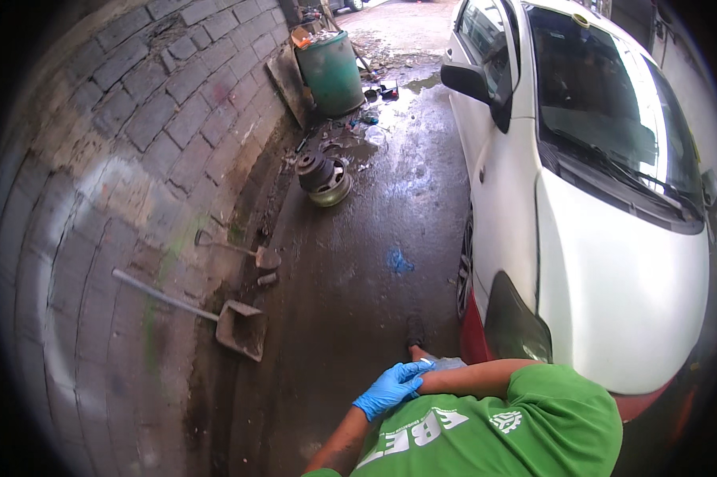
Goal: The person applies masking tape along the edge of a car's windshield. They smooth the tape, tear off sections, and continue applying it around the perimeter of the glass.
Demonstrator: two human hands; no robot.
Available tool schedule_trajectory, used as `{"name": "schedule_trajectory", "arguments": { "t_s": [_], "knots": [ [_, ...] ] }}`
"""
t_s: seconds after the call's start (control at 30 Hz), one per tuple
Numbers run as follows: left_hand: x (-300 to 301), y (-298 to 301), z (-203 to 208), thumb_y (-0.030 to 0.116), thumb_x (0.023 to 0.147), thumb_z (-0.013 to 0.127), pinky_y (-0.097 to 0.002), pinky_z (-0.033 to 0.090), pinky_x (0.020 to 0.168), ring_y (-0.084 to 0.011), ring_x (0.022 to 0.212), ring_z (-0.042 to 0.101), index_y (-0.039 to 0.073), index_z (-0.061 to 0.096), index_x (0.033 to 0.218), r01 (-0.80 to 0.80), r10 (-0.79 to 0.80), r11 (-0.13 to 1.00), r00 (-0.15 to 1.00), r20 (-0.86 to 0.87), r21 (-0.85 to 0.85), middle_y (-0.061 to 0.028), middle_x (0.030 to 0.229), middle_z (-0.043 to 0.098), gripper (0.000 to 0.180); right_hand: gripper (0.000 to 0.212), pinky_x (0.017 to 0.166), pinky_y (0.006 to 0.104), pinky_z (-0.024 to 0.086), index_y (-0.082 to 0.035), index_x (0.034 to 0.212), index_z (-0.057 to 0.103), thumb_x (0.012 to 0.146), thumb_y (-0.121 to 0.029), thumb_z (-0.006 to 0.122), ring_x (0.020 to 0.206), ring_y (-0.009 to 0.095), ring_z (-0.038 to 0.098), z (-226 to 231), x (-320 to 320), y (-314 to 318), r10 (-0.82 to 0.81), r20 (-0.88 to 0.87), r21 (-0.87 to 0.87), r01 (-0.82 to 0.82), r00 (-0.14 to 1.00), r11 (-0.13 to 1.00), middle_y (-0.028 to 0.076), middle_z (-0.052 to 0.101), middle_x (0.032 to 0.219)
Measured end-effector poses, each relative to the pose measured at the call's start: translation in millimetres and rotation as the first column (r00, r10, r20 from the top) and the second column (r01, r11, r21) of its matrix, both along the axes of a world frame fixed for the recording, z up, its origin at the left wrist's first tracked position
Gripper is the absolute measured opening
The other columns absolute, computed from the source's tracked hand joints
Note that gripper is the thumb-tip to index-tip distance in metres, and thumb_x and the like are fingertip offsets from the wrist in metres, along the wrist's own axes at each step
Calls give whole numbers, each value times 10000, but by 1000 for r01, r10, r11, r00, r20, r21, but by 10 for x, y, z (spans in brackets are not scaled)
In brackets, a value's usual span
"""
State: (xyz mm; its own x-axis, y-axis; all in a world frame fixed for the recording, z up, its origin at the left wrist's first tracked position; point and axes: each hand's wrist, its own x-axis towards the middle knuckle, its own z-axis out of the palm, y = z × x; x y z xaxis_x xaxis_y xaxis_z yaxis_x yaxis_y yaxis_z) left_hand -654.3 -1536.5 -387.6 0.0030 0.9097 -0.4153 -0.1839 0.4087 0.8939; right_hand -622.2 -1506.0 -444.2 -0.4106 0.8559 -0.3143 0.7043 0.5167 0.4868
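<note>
My left hand, in a blue disposable glove, reaches in from the lower left. Its fingers are bent over my right wrist, where the bare right forearm ends. My right hand is mostly hidden behind the glove; a second patch of blue glove shows there, but I cannot tell which hand it covers. A small white bit shows just beyond the fingers, too small to name. Both hands are close to my body, in front of my green shirt. Below them, one dark shoe stands on the wet floor.
A white car with a red lower bumper stands close on my right. Along the block wall on the left lie a long-handled scoop and a small shovel. Farther off are a wheel rim, a green drum and a crumpled blue scrap.
</note>
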Motion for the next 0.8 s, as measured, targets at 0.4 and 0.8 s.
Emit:
{"name": "schedule_trajectory", "arguments": {
  "t_s": [0.4, 0.8],
  "knots": [
    [-2367, 3805, 327, 141, 961, 631, -426, 538, 993, -328, 1025, 722, 96, 748, 1209, 268, -131, 961, 658, -741, 68, -154, 1089, 764, 278, 420, 1056, 384, 472, -50, 1344, 641, 973, -236, 580, 1257, 277, 617, -322, -2071, 3884, 286, -369, -468, -442, 884, 765, 146, 636, 1400],
    [-4737, 7471, 398, 304, 984, 595, -444, 544, 989, -385, 1044, 700, 134, 763, 1173, 489, -283, 856, 718, -636, 170, -165, 1126, 747, 305, 432, 1062, 417, 472, -66, 1306, 671, 958, -309, 594, 1243, 310, 622, -428, -4009, 7474, 10, -466, -614, -331, 885, 717, 163, 646, 1380]
  ]
}}
